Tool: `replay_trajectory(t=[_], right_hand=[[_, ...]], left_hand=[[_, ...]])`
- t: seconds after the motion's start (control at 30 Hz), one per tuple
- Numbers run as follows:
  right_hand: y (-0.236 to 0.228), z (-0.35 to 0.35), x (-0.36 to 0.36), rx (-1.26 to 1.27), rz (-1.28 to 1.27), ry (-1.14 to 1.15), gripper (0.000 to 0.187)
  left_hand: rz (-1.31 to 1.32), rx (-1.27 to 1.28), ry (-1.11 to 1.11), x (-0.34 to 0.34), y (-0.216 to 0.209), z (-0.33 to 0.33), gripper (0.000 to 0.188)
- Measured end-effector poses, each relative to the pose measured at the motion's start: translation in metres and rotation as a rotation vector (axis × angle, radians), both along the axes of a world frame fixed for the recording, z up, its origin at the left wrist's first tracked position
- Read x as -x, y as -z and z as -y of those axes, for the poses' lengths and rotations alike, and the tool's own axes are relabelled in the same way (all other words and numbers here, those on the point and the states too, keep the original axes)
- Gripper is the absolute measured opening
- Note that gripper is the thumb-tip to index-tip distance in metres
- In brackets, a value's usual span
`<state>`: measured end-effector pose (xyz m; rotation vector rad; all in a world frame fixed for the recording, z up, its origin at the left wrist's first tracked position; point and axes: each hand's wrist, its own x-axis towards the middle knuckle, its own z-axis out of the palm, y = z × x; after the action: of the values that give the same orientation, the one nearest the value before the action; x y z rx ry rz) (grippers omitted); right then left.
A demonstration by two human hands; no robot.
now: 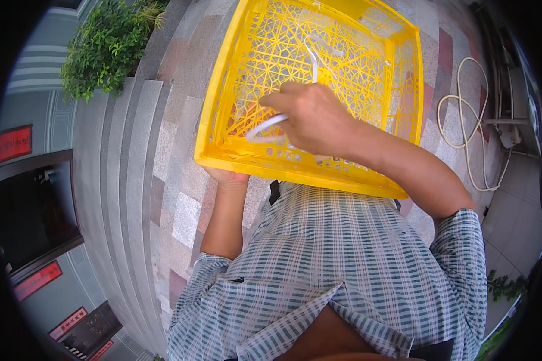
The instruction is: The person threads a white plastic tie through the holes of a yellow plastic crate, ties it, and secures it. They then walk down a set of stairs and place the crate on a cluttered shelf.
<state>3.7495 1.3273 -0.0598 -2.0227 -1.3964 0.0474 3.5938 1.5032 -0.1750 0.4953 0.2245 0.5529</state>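
A yellow plastic crate [307, 174] with lattice walls and floor is held in front of my body, its open top facing me. My left hand [227, 175] supports it at the near left corner; the fingers are hidden under the crate. Over the crate's inside, my right hand [310, 114] is closed around a white clothes hanger [270, 124]. The hanger's hook rises beyond the knuckles and a curved end shows left of the hand. The fist hides its middle part.
Grey steps [117, 174] run along the left, below a leafy green bush [105, 51]. Paving in grey and reddish blocks [190, 210] lies beneath me. On the right a pale hose [461, 120] lies in loops on the ground.
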Motion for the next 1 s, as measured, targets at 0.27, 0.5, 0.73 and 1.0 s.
replay_trajectory(t=[0.27,0.5,0.73,1.0], right_hand=[[-0.031,0.159,-0.093,-0.182,0.007,0.803,0.037],[0.037,0.15,-0.056,-0.029,-0.668,0.609,0.032],[0.006,0.13,-0.034,-0.088,-0.717,0.617,0.027],[0.001,0.131,-0.025,-0.152,-0.581,0.497,0.028]], left_hand=[[0.041,0.074,-0.128,0.015,0.005,-0.004,0.083],[0.026,0.001,0.016,0.029,0.013,-0.041,0.084],[-0.395,-0.436,0.161,0.033,-0.063,-0.116,0.074],[-0.654,-2.226,0.38,-0.006,-0.189,-0.003,0.034]])
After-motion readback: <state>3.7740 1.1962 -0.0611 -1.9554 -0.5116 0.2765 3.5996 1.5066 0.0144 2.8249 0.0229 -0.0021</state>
